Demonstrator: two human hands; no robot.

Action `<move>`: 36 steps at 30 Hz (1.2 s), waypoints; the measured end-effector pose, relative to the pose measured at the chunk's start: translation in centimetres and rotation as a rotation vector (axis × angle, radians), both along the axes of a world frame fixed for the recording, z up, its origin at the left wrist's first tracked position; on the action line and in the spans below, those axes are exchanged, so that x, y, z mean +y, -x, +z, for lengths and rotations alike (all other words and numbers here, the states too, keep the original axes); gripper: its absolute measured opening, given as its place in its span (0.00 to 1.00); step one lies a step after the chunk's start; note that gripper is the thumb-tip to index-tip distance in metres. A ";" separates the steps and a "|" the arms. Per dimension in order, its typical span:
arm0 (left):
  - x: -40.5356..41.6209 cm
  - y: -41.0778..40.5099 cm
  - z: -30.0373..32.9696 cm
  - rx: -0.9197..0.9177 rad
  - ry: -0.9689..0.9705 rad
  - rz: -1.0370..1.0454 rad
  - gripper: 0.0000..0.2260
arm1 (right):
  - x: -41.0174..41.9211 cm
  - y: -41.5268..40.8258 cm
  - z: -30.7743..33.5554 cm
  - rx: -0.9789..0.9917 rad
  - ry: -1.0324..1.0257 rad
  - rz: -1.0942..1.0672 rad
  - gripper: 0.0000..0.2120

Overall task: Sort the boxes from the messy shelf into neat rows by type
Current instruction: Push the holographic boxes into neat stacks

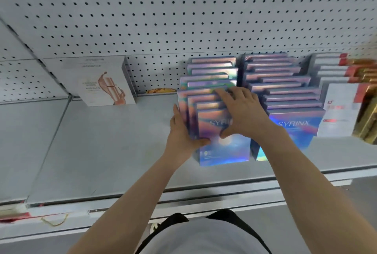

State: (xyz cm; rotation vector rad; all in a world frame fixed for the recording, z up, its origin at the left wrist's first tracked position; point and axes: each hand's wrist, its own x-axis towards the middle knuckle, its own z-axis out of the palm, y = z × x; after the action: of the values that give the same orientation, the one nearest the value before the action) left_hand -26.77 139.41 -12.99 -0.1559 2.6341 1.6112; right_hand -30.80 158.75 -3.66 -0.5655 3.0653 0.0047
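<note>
On the grey shelf (114, 151), both hands (240, 111) press the holographic boxes (212, 82).

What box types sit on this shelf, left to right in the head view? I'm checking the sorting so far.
White box with a copper ribbon design → holographic row under the hands → second holographic SYRINX row → white-and-red boxes → gold boxes.

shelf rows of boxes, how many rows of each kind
Shiny holographic SYRINX box rows: 2, the second one to its right
White box row with an orange-brown picture: 1
White-and-red box row: 1
Gold box row, cut off at the right edge: 1
Total: 5 rows
</note>
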 end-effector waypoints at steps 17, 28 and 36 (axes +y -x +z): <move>-1.4 5.0 2.0 0.150 -0.084 -0.010 0.55 | -1.7 3.9 0.0 0.178 0.168 -0.029 0.59; -0.1 6.0 1.9 0.165 -0.165 -0.062 0.51 | -2.0 4.4 0.0 0.073 0.072 -0.038 0.52; 0.5 4.8 2.6 0.400 0.057 0.034 0.54 | 1.3 3.3 1.5 0.131 0.480 -0.052 0.30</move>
State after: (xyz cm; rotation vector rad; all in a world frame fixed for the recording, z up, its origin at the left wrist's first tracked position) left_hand -31.53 139.91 -10.43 0.1363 2.9813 1.7365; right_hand -34.10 160.06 -2.14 -0.5137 3.2084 -0.7388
